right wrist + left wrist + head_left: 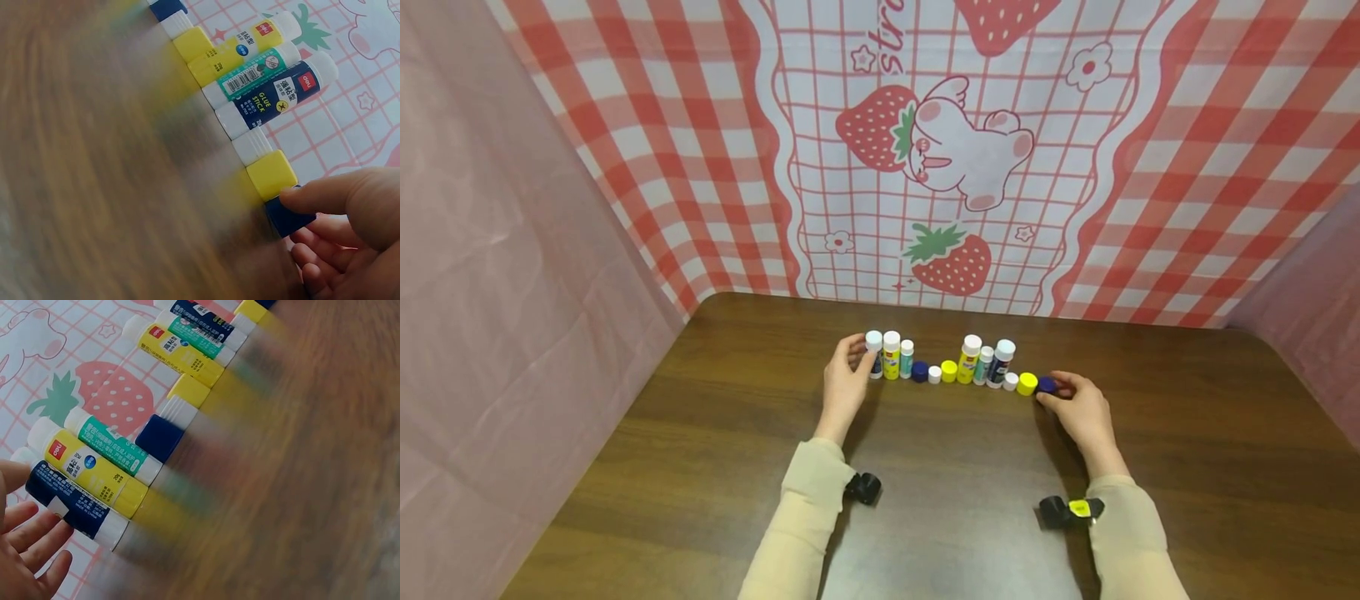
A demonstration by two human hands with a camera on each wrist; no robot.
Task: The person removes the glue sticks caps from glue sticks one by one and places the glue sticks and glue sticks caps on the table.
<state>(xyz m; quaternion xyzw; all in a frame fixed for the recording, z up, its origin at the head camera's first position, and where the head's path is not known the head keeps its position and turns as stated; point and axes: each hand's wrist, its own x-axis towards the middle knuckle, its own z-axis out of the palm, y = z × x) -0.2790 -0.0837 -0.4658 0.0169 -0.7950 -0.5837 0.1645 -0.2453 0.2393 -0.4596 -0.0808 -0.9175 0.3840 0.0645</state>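
Note:
At the left end of a row, my left hand (847, 383) holds an upright navy glue stick (70, 499), thumb and fingers on either side. Beside it stand a yellow glue stick (891, 360) and a slimmer teal one (907, 362), then a navy cap (921, 372), a white cap (935, 375) and a yellow cap (949, 372). Further right are a second yellow glue stick (967, 367), teal glue stick (984, 367) and navy glue stick (275, 97), then a white cap (252, 147) and a yellow cap (273, 175). My right hand (1082, 410) pinches the navy cap (289, 215) at the right end.
The row stands on a brown wood-grain table (955, 467), toward its far edge. Behind hangs a red-checked cloth (700, 150) printed with strawberries. Pink cloth (527, 250) hangs at the left side. A black wrist camera (867, 488) sits on the left wrist, another (1056, 512) on the right.

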